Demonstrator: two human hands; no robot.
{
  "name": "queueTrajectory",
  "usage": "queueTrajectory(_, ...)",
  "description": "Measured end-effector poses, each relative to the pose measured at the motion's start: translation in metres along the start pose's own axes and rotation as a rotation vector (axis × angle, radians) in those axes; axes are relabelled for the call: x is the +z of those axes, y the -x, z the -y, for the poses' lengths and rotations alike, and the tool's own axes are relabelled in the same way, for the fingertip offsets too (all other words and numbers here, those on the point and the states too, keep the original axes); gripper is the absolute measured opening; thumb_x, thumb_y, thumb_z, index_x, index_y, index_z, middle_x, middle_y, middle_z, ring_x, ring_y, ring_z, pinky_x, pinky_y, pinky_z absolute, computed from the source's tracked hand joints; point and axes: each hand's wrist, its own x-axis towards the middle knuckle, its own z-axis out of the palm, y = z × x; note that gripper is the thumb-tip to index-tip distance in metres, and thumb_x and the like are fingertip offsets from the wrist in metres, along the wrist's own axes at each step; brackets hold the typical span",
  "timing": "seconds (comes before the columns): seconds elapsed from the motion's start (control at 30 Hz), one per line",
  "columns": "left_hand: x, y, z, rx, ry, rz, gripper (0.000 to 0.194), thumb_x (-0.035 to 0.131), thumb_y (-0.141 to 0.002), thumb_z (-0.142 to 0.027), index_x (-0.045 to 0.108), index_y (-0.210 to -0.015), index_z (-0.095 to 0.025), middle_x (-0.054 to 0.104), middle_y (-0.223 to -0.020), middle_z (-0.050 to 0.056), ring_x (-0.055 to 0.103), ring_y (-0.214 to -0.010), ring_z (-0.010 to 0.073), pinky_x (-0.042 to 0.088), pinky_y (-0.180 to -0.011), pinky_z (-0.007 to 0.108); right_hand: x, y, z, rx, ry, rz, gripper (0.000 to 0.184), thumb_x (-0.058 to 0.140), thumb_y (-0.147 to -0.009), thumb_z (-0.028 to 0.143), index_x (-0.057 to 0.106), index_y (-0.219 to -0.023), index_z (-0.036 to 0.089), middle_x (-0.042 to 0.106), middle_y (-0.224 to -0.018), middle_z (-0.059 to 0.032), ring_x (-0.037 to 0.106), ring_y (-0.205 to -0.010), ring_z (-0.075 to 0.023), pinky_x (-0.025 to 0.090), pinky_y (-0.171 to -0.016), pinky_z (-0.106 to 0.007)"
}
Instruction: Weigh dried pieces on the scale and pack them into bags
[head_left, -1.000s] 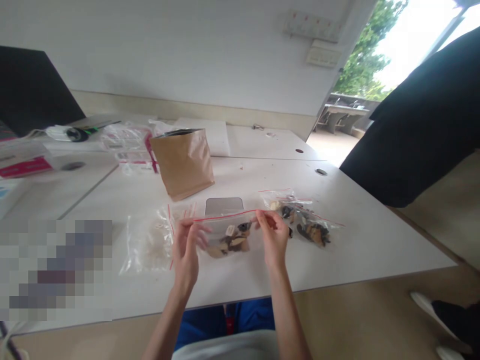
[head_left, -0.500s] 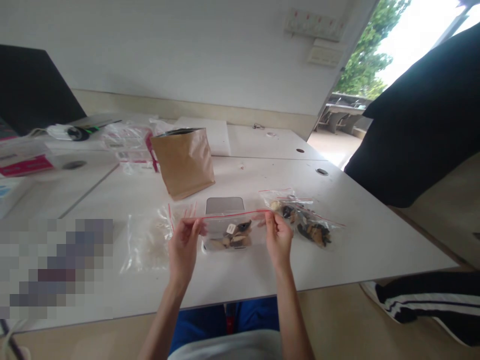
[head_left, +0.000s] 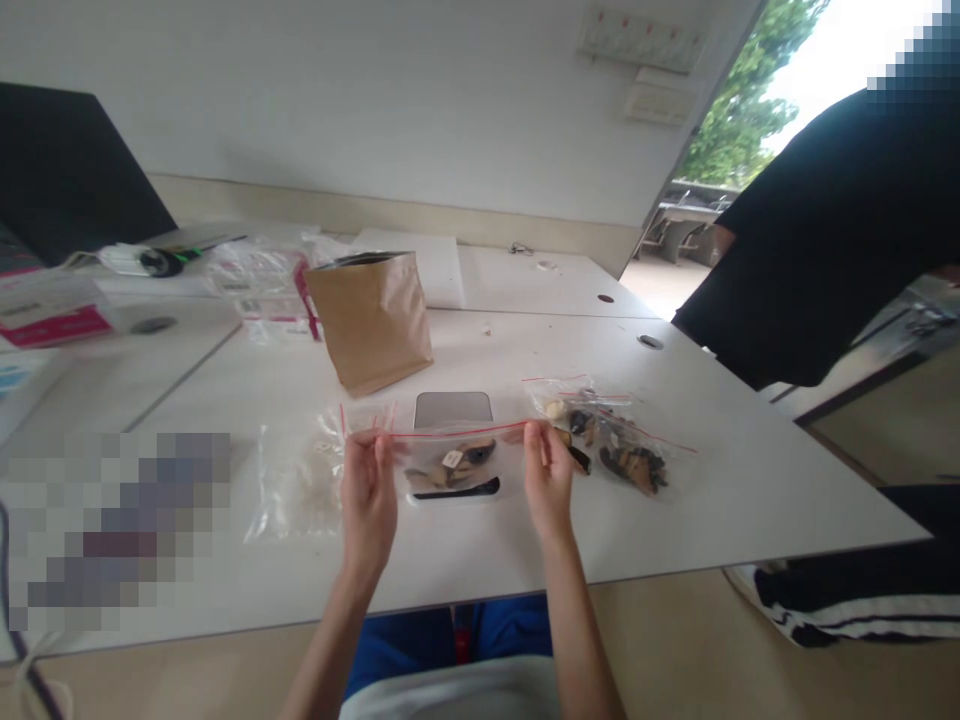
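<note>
Pinching one red-edged zip bag (head_left: 420,470) by its top corners, gripping with left hand (head_left: 367,475) and right hand (head_left: 547,465), and dangling it over one scale (head_left: 453,406). Seeing brownish dried pieces (head_left: 433,474) plus one white square (head_left: 452,459) inside. Also spotting one brown pouch (head_left: 373,325) standing behind, and at least two bags (head_left: 622,436) of dried bits (head_left: 637,470) lying right.

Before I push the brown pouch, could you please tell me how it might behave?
The brown pouch would probably tip if pushed near its open top, as it stands tall on its base. Its thin-looking sides should flex rather than stay rigid. Its weight is hard to judge, since any contents are hidden.
</note>
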Motion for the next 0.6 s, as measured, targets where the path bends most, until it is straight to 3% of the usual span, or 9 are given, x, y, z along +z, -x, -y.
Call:
queueTrajectory(0.13, 0.011, 0.007, -0.001, -0.073, 0.236, -0.063, 0.033, 0.051, -0.087, -0.053, 0.051, -0.083, -0.02, 0.055, -0.071, -0.001, 0.052, -0.065, 0.0116, 0.044, -0.065, 0.024, 0.005, 0.003, 0.006, 0.052, -0.096, 0.108, 0.021, 0.06, -0.084, 0.041, 0.061, -0.082, 0.02, 0.066, -0.076, -0.0008, 0.062, -0.074, -0.0145, 0.049, -0.073, -0.026)
queueTrajectory(0.3, 0.015, 0.013, -0.001, -0.114, 0.429, 0.037, 0.028, 0.062, -0.083, -0.045, 0.06, -0.093, -0.02, 0.061, -0.083, -0.001, 0.051, -0.067, 0.0094, 0.042, -0.065, 0.02, 0.008, 0.005, 0.006, 0.151, -0.144, 0.078, 0.022, 0.064, -0.081, 0.041, 0.063, -0.083, 0.019, 0.066, -0.076, -0.0007, 0.061, -0.074, -0.0142, 0.048, -0.072, -0.026)
queueTrajectory(0.43, 0.011, 0.012, 0.003, -0.216, 0.416, 0.099, 0.024, 0.068, -0.079, -0.042, 0.065, -0.08, -0.018, 0.062, -0.074, -0.001, 0.053, -0.07, 0.0097, 0.041, -0.066, 0.019, 0.004, 0.004, 0.002, 0.177, -0.16, 0.02, 0.022, 0.065, -0.08, 0.041, 0.065, -0.077, 0.018, 0.066, -0.073, -0.0008, 0.059, -0.073, -0.0141, 0.047, -0.072, -0.026)
queueTrajectory(0.6, 0.002, 0.003, 0.002, -0.239, 0.301, 0.109, 0.031, 0.074, -0.07, -0.045, 0.067, -0.075, -0.015, 0.067, -0.073, 0.002, 0.059, -0.074, 0.0137, 0.045, -0.071, 0.023, -0.003, 0.002, -0.004, 0.23, -0.128, -0.033, 0.023, 0.071, -0.073, 0.04, 0.068, -0.074, 0.017, 0.065, -0.071, -0.0016, 0.058, -0.071, -0.0146, 0.046, -0.071, -0.028)
